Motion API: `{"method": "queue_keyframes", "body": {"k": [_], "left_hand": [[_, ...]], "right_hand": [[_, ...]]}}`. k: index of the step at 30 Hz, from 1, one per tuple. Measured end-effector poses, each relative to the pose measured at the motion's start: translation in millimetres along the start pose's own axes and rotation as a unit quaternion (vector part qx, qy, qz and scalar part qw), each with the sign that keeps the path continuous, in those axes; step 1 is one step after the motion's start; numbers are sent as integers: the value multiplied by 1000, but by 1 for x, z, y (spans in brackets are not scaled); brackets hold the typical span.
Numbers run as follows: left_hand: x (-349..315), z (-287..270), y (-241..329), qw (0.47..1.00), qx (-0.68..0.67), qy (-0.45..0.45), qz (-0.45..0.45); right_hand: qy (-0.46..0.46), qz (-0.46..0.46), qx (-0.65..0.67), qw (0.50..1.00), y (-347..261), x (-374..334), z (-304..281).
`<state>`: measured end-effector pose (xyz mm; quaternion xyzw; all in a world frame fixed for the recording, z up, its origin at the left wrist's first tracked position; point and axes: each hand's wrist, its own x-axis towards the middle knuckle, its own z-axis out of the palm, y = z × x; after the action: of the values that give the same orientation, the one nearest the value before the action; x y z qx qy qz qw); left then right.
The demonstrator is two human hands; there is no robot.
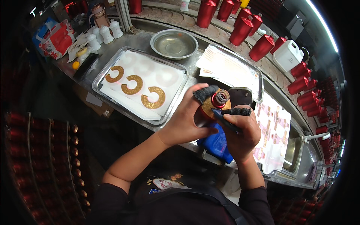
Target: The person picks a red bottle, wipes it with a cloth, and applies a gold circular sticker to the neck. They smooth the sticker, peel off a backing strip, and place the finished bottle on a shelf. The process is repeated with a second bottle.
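My left hand [183, 120] is wrapped around a red bottle [202, 119], tilted with its bare threaded mouth toward me. A gold ring-shaped decal [207, 109] lies on the bottle's shoulder around the neck. Closed in my right hand [244, 132] is a dark, flat scraper-like tool [226, 120], its tip against the decal beside the neck. Black wraps cover a finger of each hand. To the left, a metal tray [98, 80] holds white paper with three gold C-shaped decals [132, 84]. My hands hide much of the bottle's lower body.
A metal basin [153, 42] stands behind the tray. Paper sheets [221, 62] lie on another tray; a patterned decal sheet [275, 131] is at right by a sink [299, 152]. Red bottles [241, 32] and a white jug [287, 56] line the curved conveyor. A blue cloth [217, 144] hangs at the edge.
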<state>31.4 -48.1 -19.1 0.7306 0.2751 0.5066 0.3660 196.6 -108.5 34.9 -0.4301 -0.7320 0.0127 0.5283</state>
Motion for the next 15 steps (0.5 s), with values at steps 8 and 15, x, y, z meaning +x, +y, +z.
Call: {"method": "queue_keyframes", "body": {"k": [8,15], "left_hand": [[-3,5,3,992,122,35,-1],[-6,10,4,991,119,57,14]], "right_hand": [[-2,-16,9,1000,2,1,1],[-5,-15,13,1000,0,-1,2]]}}
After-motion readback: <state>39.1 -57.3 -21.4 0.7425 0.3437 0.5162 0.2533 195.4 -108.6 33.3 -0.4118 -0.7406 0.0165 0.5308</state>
